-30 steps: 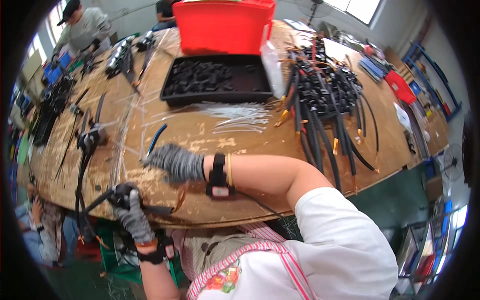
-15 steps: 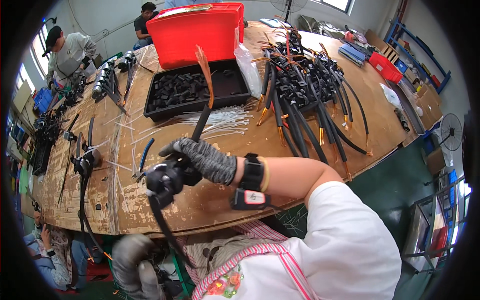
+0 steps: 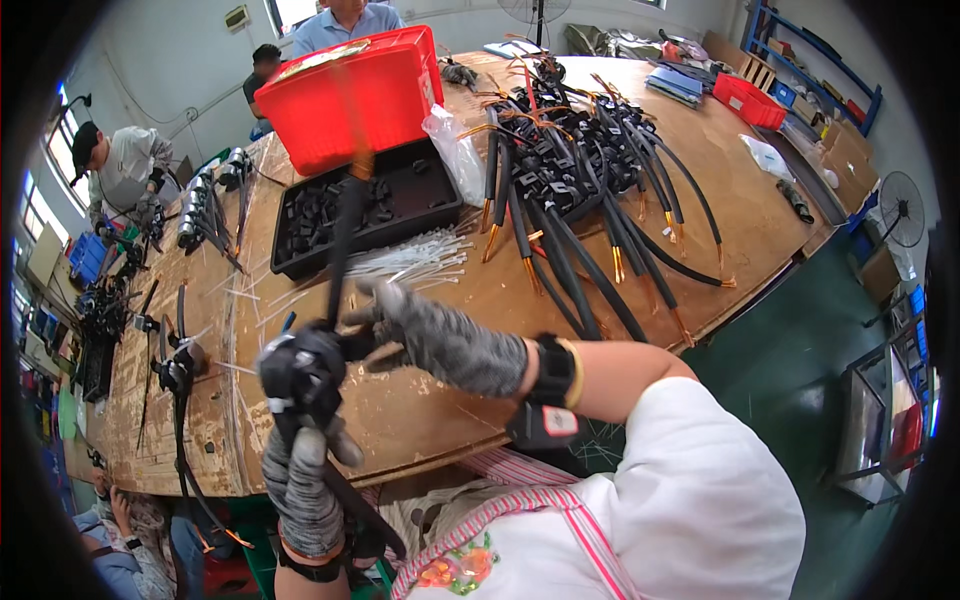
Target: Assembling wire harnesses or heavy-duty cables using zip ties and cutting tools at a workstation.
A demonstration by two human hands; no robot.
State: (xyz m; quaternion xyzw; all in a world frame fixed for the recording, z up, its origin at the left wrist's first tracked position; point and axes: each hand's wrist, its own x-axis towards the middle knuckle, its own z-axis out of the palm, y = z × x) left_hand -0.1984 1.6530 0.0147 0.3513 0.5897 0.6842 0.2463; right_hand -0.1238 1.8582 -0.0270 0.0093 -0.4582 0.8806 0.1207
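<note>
A black cable assembly (image 3: 302,372), a dark lumpy housing with thick cable out of both ends, hangs in front of me above the table's near edge. Its upper cable rises toward the black tray and ends in blurred copper strands. My left hand (image 3: 308,490), in a grey knit glove, is wrapped round it just below the housing. On the other side, my right hand (image 3: 445,340), gloved alike, has its fingers apart beside the housing and upper cable. Whether those fingertips touch it I cannot tell. The lower cable runs down toward my apron.
Ahead, a black tray (image 3: 420,190) holds small black pieces, with a red bin (image 3: 350,100) behind. White cable ties (image 3: 420,258) lie before the tray. A heap of black cables (image 3: 570,150) covers the right side. Another cable assembly (image 3: 178,372) lies left. People work around the table.
My left hand has come up from below and closed on the cable assembly. My right hand has let go, its fingers spread. The assembly has shifted slightly left and stands more upright.
</note>
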